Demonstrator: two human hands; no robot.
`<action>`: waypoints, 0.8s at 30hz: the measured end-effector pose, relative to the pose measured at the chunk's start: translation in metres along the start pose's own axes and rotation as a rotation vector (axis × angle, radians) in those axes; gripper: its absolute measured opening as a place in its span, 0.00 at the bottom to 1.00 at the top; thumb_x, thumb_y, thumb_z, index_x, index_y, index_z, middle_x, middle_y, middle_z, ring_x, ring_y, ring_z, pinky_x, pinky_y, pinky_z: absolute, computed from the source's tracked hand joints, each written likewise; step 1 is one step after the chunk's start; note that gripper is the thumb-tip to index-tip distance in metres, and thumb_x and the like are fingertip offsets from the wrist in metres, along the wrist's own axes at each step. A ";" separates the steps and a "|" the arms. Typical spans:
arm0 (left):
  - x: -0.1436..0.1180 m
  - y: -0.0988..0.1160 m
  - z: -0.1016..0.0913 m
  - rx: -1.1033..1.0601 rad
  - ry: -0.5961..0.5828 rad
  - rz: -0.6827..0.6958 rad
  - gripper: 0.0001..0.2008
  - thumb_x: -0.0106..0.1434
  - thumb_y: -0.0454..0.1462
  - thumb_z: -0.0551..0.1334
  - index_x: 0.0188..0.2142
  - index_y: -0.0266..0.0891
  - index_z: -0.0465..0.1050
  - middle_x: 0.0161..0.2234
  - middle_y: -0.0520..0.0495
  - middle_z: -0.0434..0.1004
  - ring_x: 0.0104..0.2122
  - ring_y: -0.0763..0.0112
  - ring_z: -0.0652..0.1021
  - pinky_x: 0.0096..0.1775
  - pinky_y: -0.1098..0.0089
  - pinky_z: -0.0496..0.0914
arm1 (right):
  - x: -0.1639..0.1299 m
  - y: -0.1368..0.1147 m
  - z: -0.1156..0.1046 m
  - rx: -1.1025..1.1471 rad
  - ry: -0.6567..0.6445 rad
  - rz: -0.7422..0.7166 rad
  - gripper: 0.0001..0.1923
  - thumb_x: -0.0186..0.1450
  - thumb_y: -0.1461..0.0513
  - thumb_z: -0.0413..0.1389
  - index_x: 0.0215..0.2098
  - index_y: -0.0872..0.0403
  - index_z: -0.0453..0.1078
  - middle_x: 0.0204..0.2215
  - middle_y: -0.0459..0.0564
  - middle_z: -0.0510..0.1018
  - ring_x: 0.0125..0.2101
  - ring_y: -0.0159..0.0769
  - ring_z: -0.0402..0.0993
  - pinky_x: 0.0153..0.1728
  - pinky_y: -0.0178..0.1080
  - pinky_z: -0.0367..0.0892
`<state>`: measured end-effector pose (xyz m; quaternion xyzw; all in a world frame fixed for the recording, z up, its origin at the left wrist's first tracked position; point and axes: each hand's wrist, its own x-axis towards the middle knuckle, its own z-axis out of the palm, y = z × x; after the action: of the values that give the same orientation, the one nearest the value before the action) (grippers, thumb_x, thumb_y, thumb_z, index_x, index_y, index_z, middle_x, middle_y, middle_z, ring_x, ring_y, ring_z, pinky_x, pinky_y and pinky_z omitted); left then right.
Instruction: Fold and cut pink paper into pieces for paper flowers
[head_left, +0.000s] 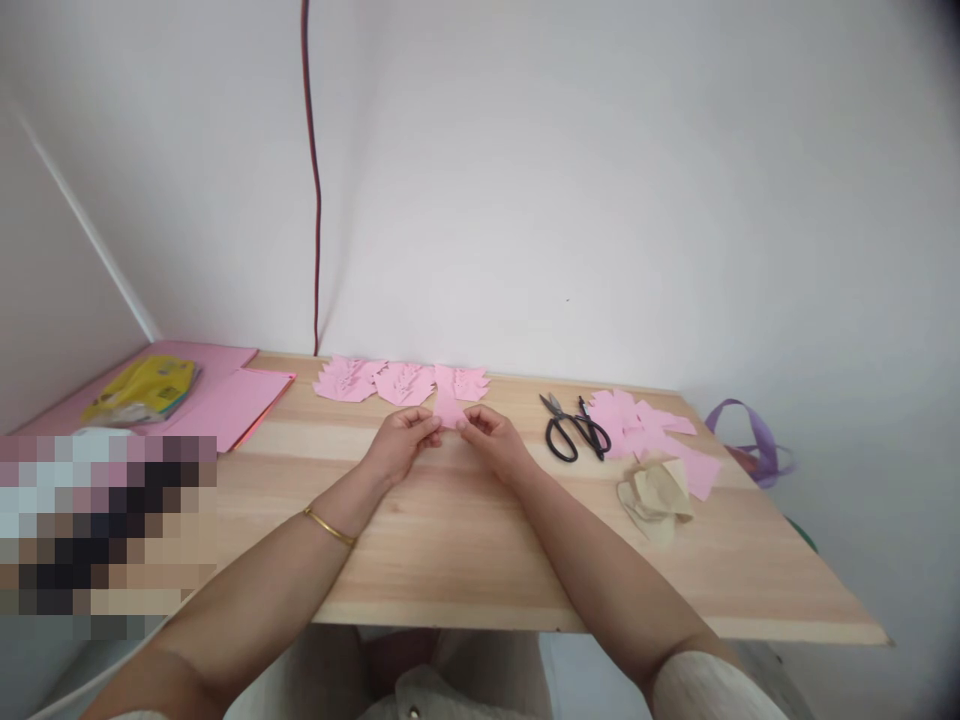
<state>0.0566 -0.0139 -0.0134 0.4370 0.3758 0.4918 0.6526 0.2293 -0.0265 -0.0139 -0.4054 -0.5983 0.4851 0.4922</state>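
Note:
Between my two hands is a small piece of pink paper (449, 411), pinched at its left edge by my left hand (409, 440) and at its right edge by my right hand (487, 436). Both hands are closed, thumbs against the fingers, over the middle of the wooden table. Just behind them, along the wall side, lie three pink paper cutouts with jagged edges: a left one (345, 380), a middle one (405, 383) and a right one (466, 384). The right cutout is partly covered by the held paper.
Scissors (562, 425) with black handles lie right of my hands, beside a black pen (581, 407). Pink paper scraps (637, 425) and crumpled beige paper (656, 498) are farther right. Pink sheets (240, 400) and a yellow packet (146, 388) sit left. A purple ribbon (757, 440) hangs past the table's right edge.

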 end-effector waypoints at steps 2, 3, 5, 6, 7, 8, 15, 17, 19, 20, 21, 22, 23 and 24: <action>0.000 -0.002 -0.001 0.104 -0.017 0.023 0.10 0.49 0.39 0.68 0.25 0.34 0.72 0.19 0.52 0.71 0.21 0.78 0.70 0.29 0.74 0.64 | 0.001 0.001 -0.001 0.024 0.032 -0.027 0.12 0.57 0.54 0.58 0.32 0.54 0.68 0.27 0.44 0.70 0.28 0.30 0.65 0.33 0.34 0.60; 0.000 -0.003 -0.001 0.153 -0.026 0.027 0.10 0.49 0.40 0.68 0.25 0.34 0.72 0.19 0.52 0.72 0.21 0.78 0.70 0.29 0.74 0.64 | 0.001 0.001 -0.001 0.018 0.048 -0.032 0.12 0.56 0.54 0.58 0.31 0.54 0.68 0.27 0.44 0.70 0.28 0.30 0.64 0.32 0.34 0.60; -0.001 -0.004 -0.002 0.213 -0.039 0.020 0.10 0.50 0.40 0.67 0.25 0.34 0.73 0.19 0.51 0.72 0.22 0.77 0.71 0.30 0.74 0.64 | 0.002 0.002 -0.002 -0.018 0.075 -0.032 0.13 0.56 0.53 0.58 0.30 0.54 0.68 0.25 0.43 0.68 0.26 0.29 0.63 0.30 0.34 0.59; -0.001 -0.003 -0.002 0.225 -0.040 0.014 0.10 0.51 0.40 0.67 0.25 0.34 0.73 0.19 0.51 0.73 0.22 0.76 0.71 0.30 0.73 0.64 | 0.001 0.001 -0.003 -0.042 0.077 -0.033 0.13 0.57 0.52 0.57 0.29 0.54 0.67 0.24 0.43 0.67 0.25 0.29 0.61 0.29 0.34 0.59; -0.002 -0.003 -0.001 0.232 -0.039 0.011 0.10 0.51 0.41 0.67 0.25 0.34 0.73 0.19 0.51 0.73 0.22 0.76 0.71 0.31 0.73 0.64 | 0.001 0.001 -0.003 -0.068 0.072 -0.035 0.13 0.58 0.52 0.56 0.29 0.54 0.67 0.23 0.43 0.67 0.25 0.29 0.61 0.29 0.34 0.58; -0.002 -0.002 -0.001 0.237 -0.035 0.010 0.10 0.50 0.41 0.67 0.25 0.35 0.72 0.19 0.51 0.73 0.22 0.76 0.71 0.31 0.73 0.64 | 0.000 0.000 -0.003 -0.095 0.064 -0.041 0.13 0.59 0.52 0.55 0.29 0.54 0.67 0.23 0.43 0.66 0.25 0.29 0.60 0.29 0.34 0.58; -0.005 0.004 0.002 0.249 -0.026 0.001 0.10 0.49 0.41 0.67 0.24 0.35 0.72 0.18 0.51 0.72 0.22 0.76 0.71 0.31 0.73 0.64 | -0.001 -0.007 -0.003 -0.120 0.055 0.003 0.18 0.64 0.50 0.47 0.30 0.54 0.67 0.24 0.44 0.68 0.26 0.30 0.63 0.30 0.34 0.60; -0.005 0.004 0.002 0.249 -0.022 -0.004 0.10 0.49 0.41 0.67 0.24 0.35 0.72 0.18 0.51 0.72 0.21 0.76 0.71 0.30 0.73 0.64 | -0.001 -0.008 -0.002 -0.115 0.064 0.010 0.18 0.63 0.49 0.47 0.30 0.54 0.67 0.25 0.45 0.70 0.27 0.31 0.64 0.31 0.35 0.61; -0.005 0.004 0.002 0.250 -0.023 -0.008 0.11 0.49 0.41 0.67 0.24 0.35 0.72 0.18 0.51 0.72 0.21 0.76 0.70 0.30 0.73 0.63 | -0.001 -0.007 -0.002 -0.116 0.058 -0.004 0.16 0.61 0.50 0.51 0.31 0.54 0.68 0.26 0.45 0.70 0.28 0.31 0.65 0.32 0.35 0.61; -0.005 0.003 0.002 0.248 -0.023 -0.007 0.11 0.48 0.41 0.67 0.24 0.35 0.72 0.18 0.51 0.72 0.21 0.76 0.70 0.30 0.73 0.63 | -0.001 -0.007 -0.001 -0.108 0.049 -0.005 0.15 0.60 0.50 0.53 0.31 0.54 0.68 0.26 0.45 0.71 0.28 0.31 0.65 0.32 0.34 0.61; -0.004 0.003 0.001 0.243 -0.020 -0.002 0.11 0.49 0.41 0.67 0.24 0.35 0.72 0.18 0.51 0.72 0.21 0.76 0.70 0.29 0.73 0.63 | -0.001 -0.006 -0.001 -0.091 0.037 0.004 0.14 0.58 0.51 0.55 0.31 0.54 0.68 0.26 0.44 0.71 0.27 0.30 0.65 0.31 0.34 0.61; -0.004 0.003 0.001 0.233 -0.015 0.006 0.11 0.49 0.41 0.67 0.24 0.35 0.72 0.18 0.51 0.72 0.21 0.76 0.70 0.29 0.73 0.63 | 0.000 -0.005 -0.001 -0.071 0.024 0.020 0.14 0.58 0.51 0.56 0.31 0.54 0.68 0.25 0.44 0.71 0.26 0.30 0.65 0.30 0.34 0.61; -0.004 0.004 0.001 0.222 -0.007 0.015 0.11 0.49 0.41 0.67 0.24 0.35 0.72 0.18 0.51 0.71 0.21 0.76 0.70 0.29 0.73 0.63 | 0.000 -0.004 0.000 -0.056 0.017 0.035 0.14 0.57 0.51 0.56 0.31 0.54 0.68 0.24 0.44 0.71 0.25 0.30 0.64 0.29 0.34 0.61; -0.003 0.004 0.001 0.210 0.003 0.024 0.11 0.49 0.41 0.67 0.24 0.35 0.72 0.18 0.51 0.71 0.21 0.76 0.70 0.28 0.73 0.63 | 0.000 -0.004 0.000 -0.048 0.017 0.048 0.14 0.57 0.51 0.57 0.30 0.54 0.68 0.24 0.44 0.70 0.24 0.30 0.64 0.28 0.34 0.62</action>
<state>0.0558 -0.0166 -0.0093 0.5068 0.4207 0.4582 0.5968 0.2296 -0.0273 -0.0103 -0.4356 -0.5957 0.4787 0.4757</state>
